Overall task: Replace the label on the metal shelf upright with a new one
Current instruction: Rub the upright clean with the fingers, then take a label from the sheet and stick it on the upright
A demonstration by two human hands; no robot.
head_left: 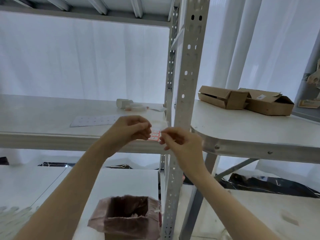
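Observation:
A small sheet of red-bordered labels [154, 135] is held just left of the grey perforated shelf upright [187, 70], over the front edge of the white shelf board [52, 116]. My left hand [131, 129] grips the sheet by its left side. My right hand [180, 141] pinches at the sheet's right edge with thumb and fingertips; whether a label is lifted I cannot tell. No label shows on the visible stretch of the upright.
A clear ruler [97, 120] and a few small white items [129, 104] lie on the shelf board. Two open cardboard boxes [245, 99] sit on a white table [259, 134] to the right. A bin lined with a pinkish bag [128, 217] stands below.

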